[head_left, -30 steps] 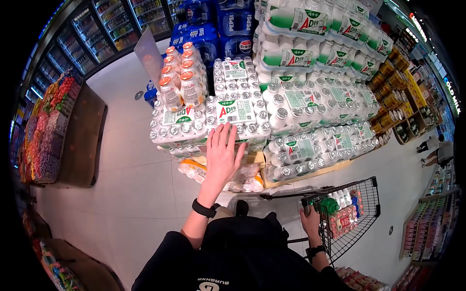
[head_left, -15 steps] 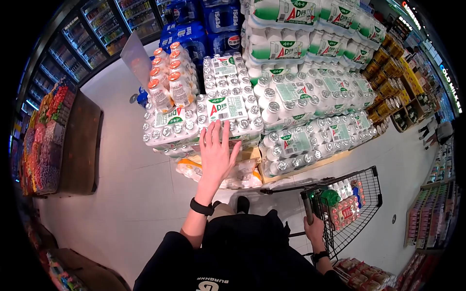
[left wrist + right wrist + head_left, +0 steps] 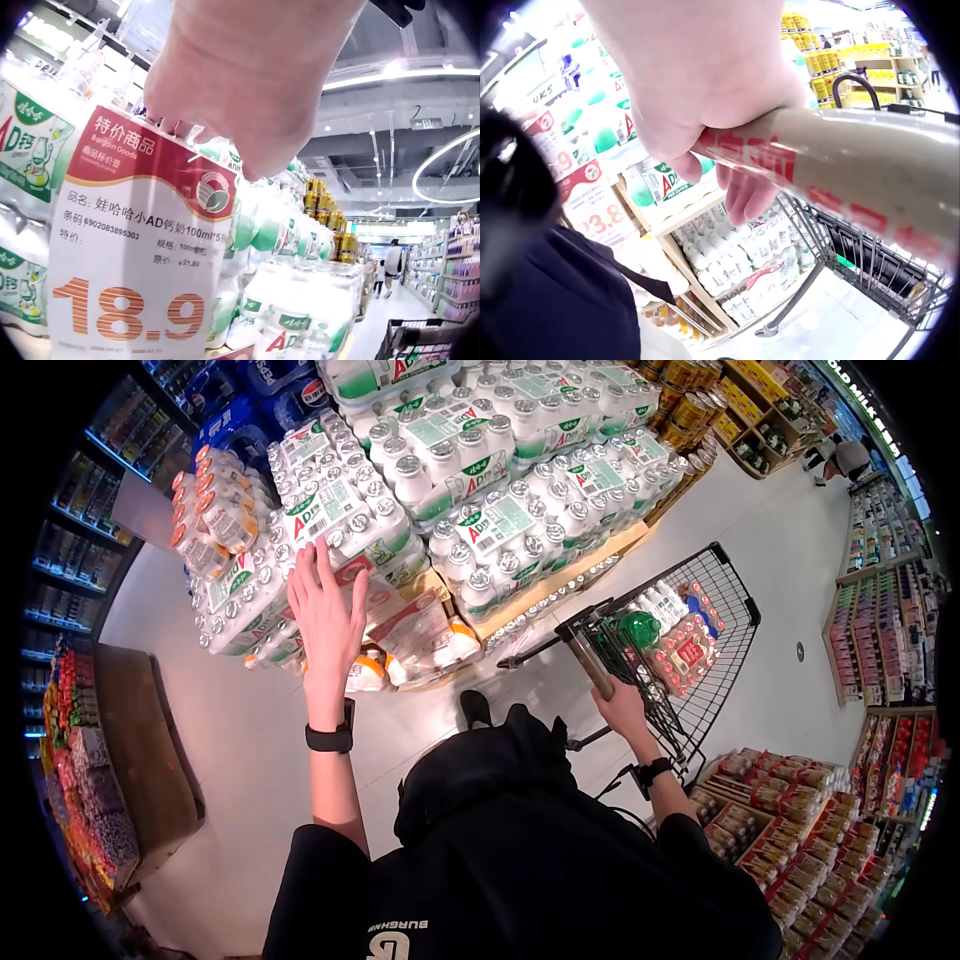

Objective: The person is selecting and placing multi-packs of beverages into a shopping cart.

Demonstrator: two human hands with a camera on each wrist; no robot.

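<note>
In the head view the left hand (image 3: 326, 618) reaches over the front edge of a white bottle pack (image 3: 325, 510) with fingers extended; whether they touch it is unclear. The left wrist view shows that hand (image 3: 247, 82) above a price sign (image 3: 135, 240) reading 18.9, its fingers mostly hidden. The right hand (image 3: 622, 710) is curled round the handle (image 3: 592, 668) of a shopping cart (image 3: 735, 645). Up close in the right wrist view, the right hand (image 3: 705, 82) grips the beige handle (image 3: 855, 161) with red lettering. Bottle packs (image 3: 685, 655) and a green item (image 3: 640, 628) lie in the cart.
Orange-capped bottles (image 3: 228, 520) stand on the display's left, blue drink packs (image 3: 235, 430) behind. More white packs (image 3: 500, 550) are stacked to the right. A candy stand (image 3: 145, 750) is at far left, packaged goods (image 3: 800, 830) at lower right. People (image 3: 850, 458) are in the distant aisle.
The head view has turned, shifting the display left and down and bringing the cart higher in the picture. The left hand stays near the pack's front edge; the right hand keeps hold of the handle.
</note>
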